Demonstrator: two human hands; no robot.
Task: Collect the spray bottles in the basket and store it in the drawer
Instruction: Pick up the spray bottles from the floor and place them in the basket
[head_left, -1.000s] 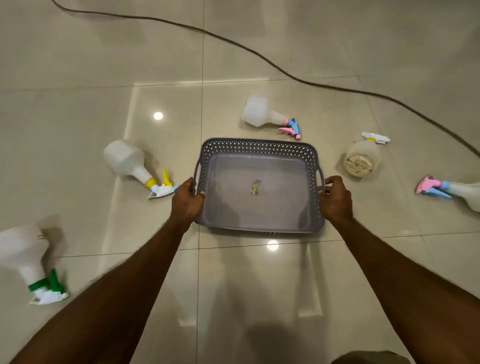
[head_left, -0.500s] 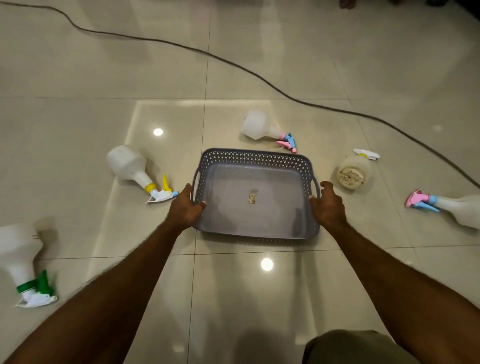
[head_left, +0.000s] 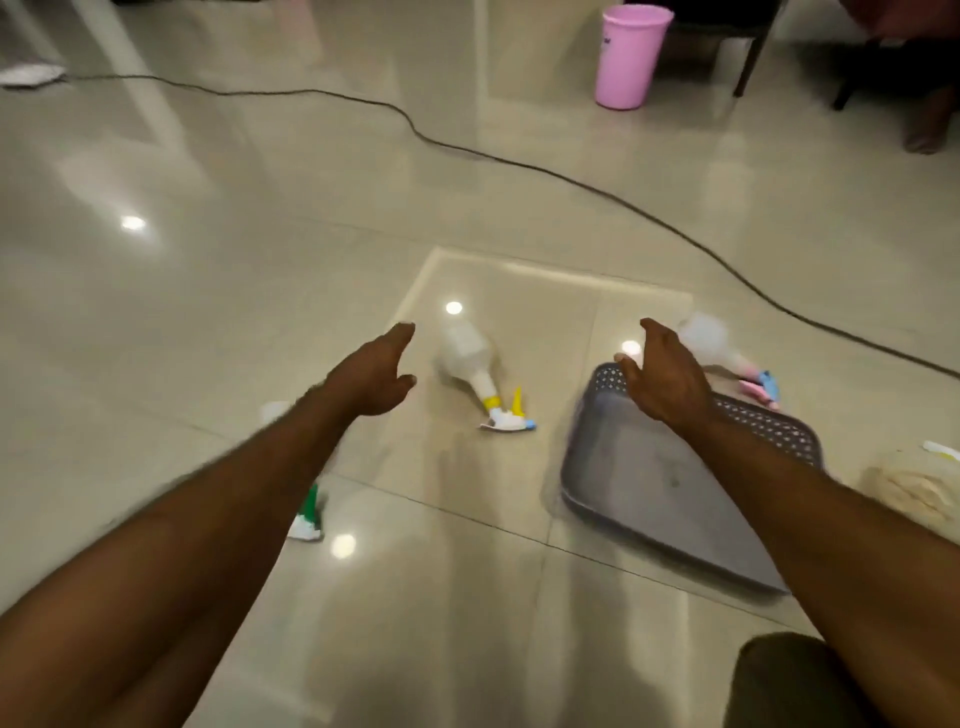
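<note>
Both arms stretched out over the shiny tiled floor (head_left: 218, 291), neither holding anything. Left hand (head_left: 371, 371) up in the air with fingers out straight and relaxed, just left of the spray bottle with the yellow collar (head_left: 475, 371); not touching it as far as can be seen. Right hand (head_left: 662, 374) also spread, thumb out, hovering over the far left corner of the grey basket (head_left: 675, 488); hard to say if it grazes the rim, looks clear of it.

Basket sitting flat on the floor, nothing in it except maybe a tiny speck, too blurry to call. Perforated wall visible along the far side.

4 spray bottles spotted, all outside the basket:
- yellow-collar one lying on its side, nozzle pointing toward the camera, between the 2 hands
- pink and blue trigger bottle (head_left: 727, 356) lying just past the basket's far edge, partly behind the right hand
- green trigger one (head_left: 307, 514) mostly hidden under the left forearm
- a pale one (head_left: 906, 491) at the right edge of the frame, just beside the basket, smeared by motion blur

Also around: dark cable (head_left: 467, 148) snaking across the floor, pink bucket (head_left: 631, 54) far back near some dark furniture legs.
</note>
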